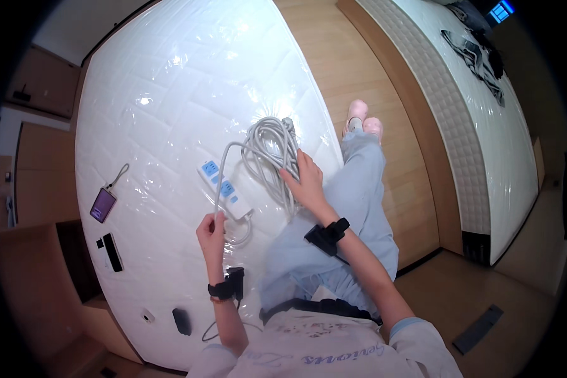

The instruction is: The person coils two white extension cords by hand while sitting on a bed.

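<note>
A white power strip point(238, 206) with blue socket faces lies on the plastic-covered mattress point(164, 120). Its long grey cable point(268, 148) is gathered in loose loops beside it, with the plug point(288, 123) at the far end of the coil. My left hand point(211, 232) pinches a stretch of the cable that arches over from the coil, just to the near left of the strip. Against the right side of the loops rests my right hand point(305, 183), fingers curved round part of the coil. Its fingertips are partly hidden by the hand itself.
On the left of the mattress lie a phone-like device point(103, 205) with a wrist strap and a dark-and-white flat device point(109, 252). A small black object point(181, 321) is near my left forearm. A second mattress point(472, 151) stands at right, beyond the wooden floor point(334, 50).
</note>
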The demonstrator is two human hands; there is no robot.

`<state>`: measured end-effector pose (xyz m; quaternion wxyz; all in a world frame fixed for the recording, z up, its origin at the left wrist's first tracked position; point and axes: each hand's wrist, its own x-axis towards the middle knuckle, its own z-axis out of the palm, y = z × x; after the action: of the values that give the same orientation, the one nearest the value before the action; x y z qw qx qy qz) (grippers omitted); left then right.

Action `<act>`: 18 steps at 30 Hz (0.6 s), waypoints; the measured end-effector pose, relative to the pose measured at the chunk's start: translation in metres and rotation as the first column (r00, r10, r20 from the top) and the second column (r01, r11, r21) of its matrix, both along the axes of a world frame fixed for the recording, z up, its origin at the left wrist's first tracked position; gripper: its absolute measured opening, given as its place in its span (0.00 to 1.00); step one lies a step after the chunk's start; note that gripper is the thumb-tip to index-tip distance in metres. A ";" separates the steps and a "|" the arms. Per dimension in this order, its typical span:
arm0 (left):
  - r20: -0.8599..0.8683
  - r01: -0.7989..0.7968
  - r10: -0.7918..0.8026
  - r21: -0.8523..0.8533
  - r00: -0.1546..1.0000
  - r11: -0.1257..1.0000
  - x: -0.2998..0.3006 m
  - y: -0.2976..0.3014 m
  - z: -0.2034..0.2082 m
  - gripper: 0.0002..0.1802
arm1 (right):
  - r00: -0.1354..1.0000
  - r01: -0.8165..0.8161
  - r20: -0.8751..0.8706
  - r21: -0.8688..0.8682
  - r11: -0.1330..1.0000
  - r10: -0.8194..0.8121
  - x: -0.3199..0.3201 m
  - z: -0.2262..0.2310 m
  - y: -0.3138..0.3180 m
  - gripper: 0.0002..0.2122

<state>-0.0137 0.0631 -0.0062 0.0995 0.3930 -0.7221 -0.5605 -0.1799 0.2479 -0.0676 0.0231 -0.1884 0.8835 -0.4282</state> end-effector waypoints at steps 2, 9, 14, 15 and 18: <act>-0.110 0.084 -0.085 -0.016 0.990 0.996 -0.026 0.029 0.029 0.13 | 1.000 0.003 -0.019 0.003 1.000 -0.003 0.002 -0.001 0.000 0.33; -0.035 0.394 -0.423 -0.301 0.906 0.869 -0.077 0.091 -0.021 0.15 | 1.000 0.018 -0.020 -0.009 1.000 -0.019 0.002 0.002 -0.005 0.31; -0.119 0.222 -0.189 0.445 0.975 0.867 -0.090 0.114 -0.015 0.19 | 0.999 0.040 0.026 -0.047 0.998 -0.039 -0.001 -0.005 0.000 0.27; -0.175 0.228 -0.162 0.477 0.971 0.849 -0.090 0.114 -0.014 0.20 | 0.995 0.050 0.086 -0.100 0.994 -0.042 -0.004 -0.007 0.001 0.26; -0.230 0.245 -0.166 0.376 0.959 0.894 -0.088 0.113 -0.014 0.21 | 0.969 0.102 0.244 -0.277 0.955 -0.033 -0.011 -0.009 0.006 0.27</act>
<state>-0.1017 0.1764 -0.0203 0.0261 0.2702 -0.6166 -0.7390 -0.1908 0.2537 -0.0766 0.0858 -0.1070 0.8087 -0.5720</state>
